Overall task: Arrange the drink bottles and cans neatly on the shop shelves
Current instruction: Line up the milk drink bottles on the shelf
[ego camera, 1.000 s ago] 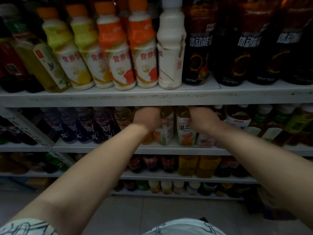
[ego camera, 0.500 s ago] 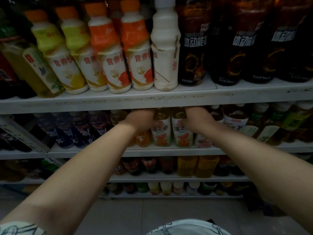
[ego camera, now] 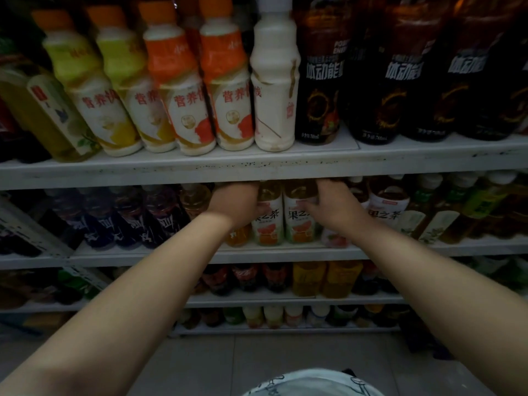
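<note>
1. Far left of the middle shelf: a row of dark purple bottles stands upright near the front edge with the labels out. My guess is that's the look the rest is meant to match.
2. The left hand is reached in under the upper shelf, just left of the two tea bottles. Its thumb touches the left tea bottle. The fingers go back into the shadow, so I can't tell if it's wrapped round that bottle or just pressing on its side.
3. Both tea bottles stand upright side by side on the middle shelf, touching, between the two hands. The right tea bottle has its label square to the front.
4. The right hand mirrors the left, coming in from the other side with its thumb lying across the right bottle's label. The fingers are hidden behind the bottle's shoulder and the shelf lip, so again I can't tell how tight the hold is.
5. Why both hands? It looks like bracketing the pair so they slide or square up together without tipping. There's not much room under the upper shelf, so lifting seems awkward.
6. To the right, a white-label bottle and then green-capped bottles sit a bit staggered. They probably need straightening too.
</note>
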Demonstrator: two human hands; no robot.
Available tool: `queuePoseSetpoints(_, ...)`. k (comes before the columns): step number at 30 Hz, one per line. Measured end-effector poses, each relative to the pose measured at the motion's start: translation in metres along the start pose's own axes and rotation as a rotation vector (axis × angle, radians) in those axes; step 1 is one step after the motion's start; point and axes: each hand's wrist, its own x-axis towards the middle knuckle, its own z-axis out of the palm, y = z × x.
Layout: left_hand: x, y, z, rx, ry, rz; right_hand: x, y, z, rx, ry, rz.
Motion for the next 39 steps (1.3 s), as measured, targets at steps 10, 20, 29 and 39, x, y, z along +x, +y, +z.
queuePoseSetpoints(10, -0.029, 0.030, 0.032, 0.004, 0.385, -0.015, -0.044, 0.065, -0.047, -0.042, 0.390, 0.197)
queuePoseSetpoints(20, -0.005, 0.090, 0.039, 0.056, 0.479, 0.230, -0.004, 0.055, -0.016, -0.125, 0.133, 0.101)
queuePoseSetpoints(29, 0.016, 0.124, 0.050, 0.175, 0.401, 0.185, -0.020, 0.073, -0.010, 0.010, 0.214, 0.050)
queuePoseSetpoints(39, 0.034, 0.149, 0.063, 0.122, 0.323, 0.144, -0.085, 0.114, 0.016, 0.173, 0.728, 0.478)
